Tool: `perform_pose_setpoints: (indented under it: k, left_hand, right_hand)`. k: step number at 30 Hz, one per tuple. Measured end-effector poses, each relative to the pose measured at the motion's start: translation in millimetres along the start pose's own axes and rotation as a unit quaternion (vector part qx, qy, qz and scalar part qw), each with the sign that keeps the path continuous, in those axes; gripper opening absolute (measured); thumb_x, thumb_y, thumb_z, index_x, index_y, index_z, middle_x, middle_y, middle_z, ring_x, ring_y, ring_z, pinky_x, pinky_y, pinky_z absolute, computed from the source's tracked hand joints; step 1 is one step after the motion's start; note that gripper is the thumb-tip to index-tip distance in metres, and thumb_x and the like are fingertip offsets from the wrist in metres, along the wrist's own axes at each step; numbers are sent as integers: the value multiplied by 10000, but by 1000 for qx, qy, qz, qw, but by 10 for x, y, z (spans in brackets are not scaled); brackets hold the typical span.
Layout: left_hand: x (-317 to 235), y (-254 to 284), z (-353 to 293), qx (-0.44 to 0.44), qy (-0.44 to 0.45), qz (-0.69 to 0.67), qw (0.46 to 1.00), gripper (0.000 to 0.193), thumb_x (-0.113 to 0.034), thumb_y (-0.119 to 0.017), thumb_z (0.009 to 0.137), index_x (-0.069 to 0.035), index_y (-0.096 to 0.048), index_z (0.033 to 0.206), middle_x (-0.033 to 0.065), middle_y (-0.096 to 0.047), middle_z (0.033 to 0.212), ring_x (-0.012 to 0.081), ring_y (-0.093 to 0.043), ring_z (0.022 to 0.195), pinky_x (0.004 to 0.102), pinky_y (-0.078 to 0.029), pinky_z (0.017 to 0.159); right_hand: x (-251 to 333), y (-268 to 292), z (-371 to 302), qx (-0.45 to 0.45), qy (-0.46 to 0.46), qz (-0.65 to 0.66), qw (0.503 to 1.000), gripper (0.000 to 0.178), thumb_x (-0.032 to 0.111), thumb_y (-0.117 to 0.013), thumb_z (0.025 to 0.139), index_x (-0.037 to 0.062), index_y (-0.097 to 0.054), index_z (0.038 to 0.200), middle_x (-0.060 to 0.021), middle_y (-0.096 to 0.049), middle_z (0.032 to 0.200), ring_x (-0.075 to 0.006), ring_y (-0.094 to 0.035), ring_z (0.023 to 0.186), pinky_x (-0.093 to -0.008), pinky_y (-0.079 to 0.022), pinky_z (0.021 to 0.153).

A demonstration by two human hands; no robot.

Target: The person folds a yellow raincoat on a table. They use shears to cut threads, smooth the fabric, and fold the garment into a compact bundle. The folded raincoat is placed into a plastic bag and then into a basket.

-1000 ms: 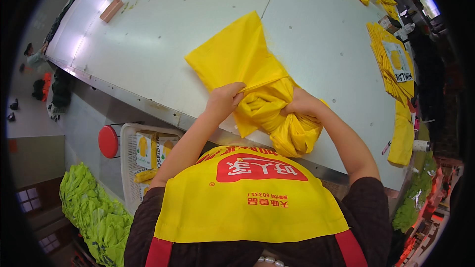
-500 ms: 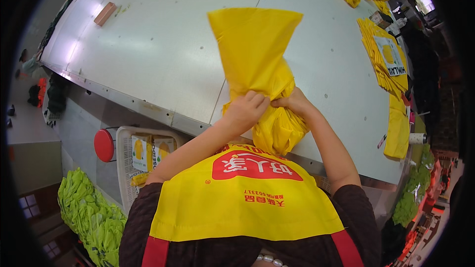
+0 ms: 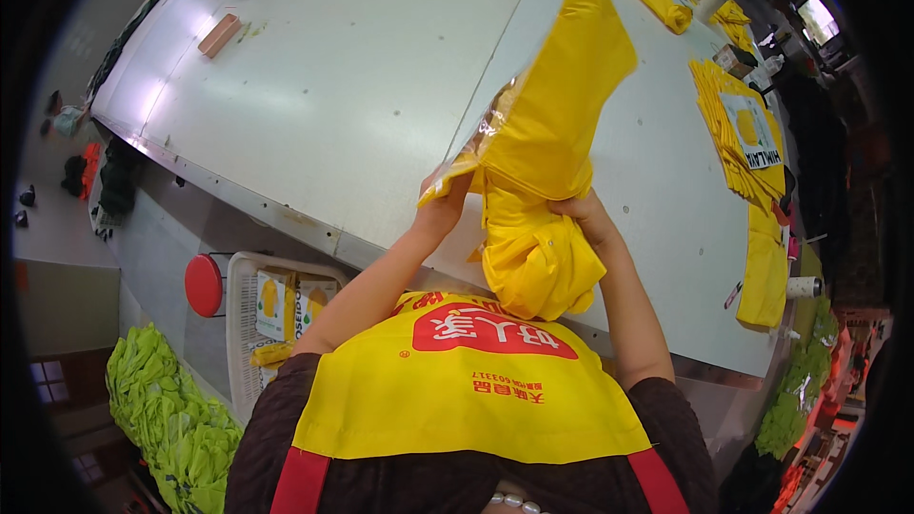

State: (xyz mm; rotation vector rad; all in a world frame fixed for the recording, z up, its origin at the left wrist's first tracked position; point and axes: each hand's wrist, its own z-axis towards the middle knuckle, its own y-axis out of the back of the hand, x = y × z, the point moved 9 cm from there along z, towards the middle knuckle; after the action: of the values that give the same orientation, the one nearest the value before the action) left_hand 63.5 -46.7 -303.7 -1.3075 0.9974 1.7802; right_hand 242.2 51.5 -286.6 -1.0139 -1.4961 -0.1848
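Observation:
A glossy yellow raincoat [image 3: 557, 124] is held up in front of me over the near edge of the table. Its upper part stands up and flares, with a clear plastic strip along the left edge; the lower part hangs as a crumpled bundle near my apron. My left hand [image 3: 444, 211] has hold of the left edge beside the clear strip, its fingers partly covered by the material. On the other side, my right hand [image 3: 583, 216] is closed around the gathered middle above the bundle.
Folded yellow garments with a printed card [image 3: 750, 128] lie at the right table edge, near a thread spool [image 3: 804, 287]. A pinkish block [image 3: 220, 35] sits far left. Below left are a white crate [image 3: 243, 324] of packets, a red stool [image 3: 203, 286] and a green fabric pile [image 3: 171, 409].
The raincoat's upper part has turned and tilted to the right, bringing a clear strip into view. My left hand has moved left and away from my right hand, which has shifted slightly right.

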Motion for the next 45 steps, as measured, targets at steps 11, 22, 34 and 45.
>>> perform_pose_setpoints:
  k: [11, 22, 34, 45]
  left_hand:
    - [-1085, -65, -541, 137, -115, 350, 920, 231, -211, -664, 691, -39, -547, 791, 130, -595, 695, 311, -592, 630, 358, -459, 537]
    - [-293, 27, -812, 39, -157, 289, 944, 288, -145, -653, 710, -68, -589, 981, 99, -623, 759, 263, -617, 682, 343, -483, 577]
    - [751, -620, -996, 262, 76, 354, 895, 323, -363, -576, 766, -71, -612, 900, 191, -620, 720, 381, -602, 693, 432, -486, 609]
    - [513, -1611, -965, 402, 366, -37, 838, 528, -531, -366, 882, -62, -608, 888, 34, -593, 713, 135, -561, 630, 257, -431, 546]
  right_hand:
    - [-203, 343, -129, -161, 186, -138, 959, 465, 213, -598, 858, 44, -423, 1254, -67, -496, 1206, -178, -489, 1063, -295, -415, 897]
    - [-513, 413, 90, -132, 72, 236, 960, 512, 264, -576, 872, 48, -391, 1298, -71, -468, 1264, -188, -463, 1116, -304, -384, 939]
    - [-381, 769, 348, -171, 171, -151, 958, 519, 275, -568, 878, 50, -387, 1309, -74, -465, 1273, -188, -460, 1128, -306, -381, 947]
    - [518, 116, 680, -133, 108, -546, 820, 372, 202, -512, 869, 25, -489, 1195, -146, -471, 1247, -263, -454, 1129, -329, -387, 934]
